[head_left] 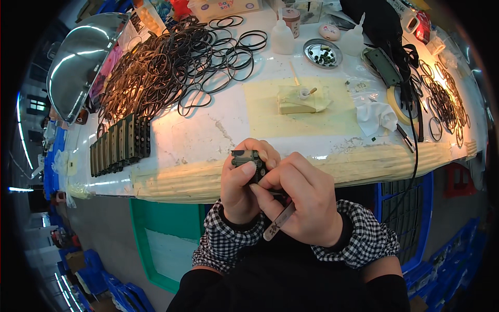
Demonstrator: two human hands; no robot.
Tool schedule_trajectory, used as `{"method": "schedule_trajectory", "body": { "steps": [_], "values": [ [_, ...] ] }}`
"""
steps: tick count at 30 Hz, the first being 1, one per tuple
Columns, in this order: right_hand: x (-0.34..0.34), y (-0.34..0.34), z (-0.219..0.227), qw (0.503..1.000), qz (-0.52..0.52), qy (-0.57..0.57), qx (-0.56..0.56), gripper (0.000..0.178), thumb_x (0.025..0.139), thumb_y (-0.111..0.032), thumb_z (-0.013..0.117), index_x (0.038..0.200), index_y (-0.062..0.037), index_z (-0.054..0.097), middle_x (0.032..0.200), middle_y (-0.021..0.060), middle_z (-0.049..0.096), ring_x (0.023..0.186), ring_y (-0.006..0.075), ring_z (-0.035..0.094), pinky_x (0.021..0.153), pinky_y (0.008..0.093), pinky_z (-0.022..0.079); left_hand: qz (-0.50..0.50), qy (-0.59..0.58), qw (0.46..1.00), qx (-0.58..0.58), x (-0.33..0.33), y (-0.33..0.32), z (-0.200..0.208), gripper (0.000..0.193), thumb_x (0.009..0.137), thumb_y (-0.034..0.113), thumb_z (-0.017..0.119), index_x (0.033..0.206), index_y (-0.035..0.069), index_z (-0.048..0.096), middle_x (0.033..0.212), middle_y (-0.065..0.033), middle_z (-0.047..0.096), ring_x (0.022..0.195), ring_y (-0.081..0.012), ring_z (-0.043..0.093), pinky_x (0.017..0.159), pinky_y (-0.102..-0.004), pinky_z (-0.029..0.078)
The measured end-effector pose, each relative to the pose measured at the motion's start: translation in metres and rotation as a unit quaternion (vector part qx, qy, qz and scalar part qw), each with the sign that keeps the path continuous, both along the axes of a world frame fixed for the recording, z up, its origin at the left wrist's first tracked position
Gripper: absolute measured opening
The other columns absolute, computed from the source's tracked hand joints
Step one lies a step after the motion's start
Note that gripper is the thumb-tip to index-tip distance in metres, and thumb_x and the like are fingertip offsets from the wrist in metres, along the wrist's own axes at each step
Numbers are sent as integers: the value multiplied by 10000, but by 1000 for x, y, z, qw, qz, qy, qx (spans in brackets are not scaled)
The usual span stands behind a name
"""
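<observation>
My left hand [241, 187] is closed round a small dark-green and tan casing [246, 157], its thumb pressed on the casing's face. Close against it, my right hand [306, 200] pinches thumb and forefinger together at the casing's right edge; whether a small part is between those fingertips I cannot tell. A pair of tweezers [279, 221] is tucked in the right hand, its blunt end slanting down and left out of the palm. Both hands are just in front of the table's near edge. To their left, a row of similar long dark-green casings [120, 144] stands on the table.
A heap of black rubber-like rings [171, 62] covers the back left. Further right are a tape-wrapped block [304, 99], a round metal dish [323, 53] of small dark pieces, white squeeze bottles [282, 38] and a crumpled cloth [377, 117]. A black cable [414, 171] crosses the padded front edge.
</observation>
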State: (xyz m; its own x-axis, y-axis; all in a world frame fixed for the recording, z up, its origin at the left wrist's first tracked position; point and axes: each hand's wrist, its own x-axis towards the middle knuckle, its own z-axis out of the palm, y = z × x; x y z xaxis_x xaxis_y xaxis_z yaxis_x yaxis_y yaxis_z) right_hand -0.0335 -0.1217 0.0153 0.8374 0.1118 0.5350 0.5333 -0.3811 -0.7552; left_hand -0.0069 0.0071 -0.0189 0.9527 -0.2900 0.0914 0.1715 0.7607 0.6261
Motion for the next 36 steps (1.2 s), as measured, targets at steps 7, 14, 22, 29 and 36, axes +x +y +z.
{"method": "schedule_trajectory", "body": {
  "steps": [7, 14, 22, 29, 36],
  "values": [
    [2, 1, 0, 1000, -8, -11, -8, 201, 726, -113, 761, 788, -87, 572, 758, 47, 531, 567, 229, 575, 498, 321, 470, 6, -9, 1000, -11, 0, -2, -1, 270, 831, 247, 605, 940, 18, 512, 878, -104, 545, 819, -190, 538, 732, -307, 478],
    [1, -1, 1, 1000, 22, -7, -11, 221, 713, -122, 786, 806, -73, 592, 767, 56, 508, 585, 215, 560, 505, 315, 463, 5, -2, 1000, -17, 1, 0, -3, 240, 853, 240, 607, 951, 41, 516, 875, -86, 535, 823, -177, 528, 730, -298, 490],
    [-7, -26, 2, 989, 107, 29, -96, 215, 734, -131, 771, 860, -93, 601, 814, 58, 484, 629, 216, 563, 536, 326, 470, 5, 42, 998, -55, 8, 6, -2, 213, 862, 269, 606, 930, 89, 516, 842, -31, 511, 816, -146, 510, 756, -299, 504],
    [0, -37, -6, 992, 98, -3, -73, 204, 707, -50, 757, 870, -65, 635, 813, 49, 550, 600, 205, 574, 513, 307, 465, 5, 52, 996, -70, 10, 9, -5, 193, 894, 251, 584, 968, 89, 509, 868, -13, 488, 827, -140, 482, 793, -297, 494],
    [5, -44, -12, 992, 91, -31, -86, 196, 694, -48, 745, 870, -67, 658, 826, 30, 577, 620, 191, 599, 518, 303, 473, 11, 83, 993, -82, 12, 11, -5, 211, 874, 290, 592, 948, 106, 520, 849, -11, 503, 807, -133, 501, 786, -302, 484]
  ]
}}
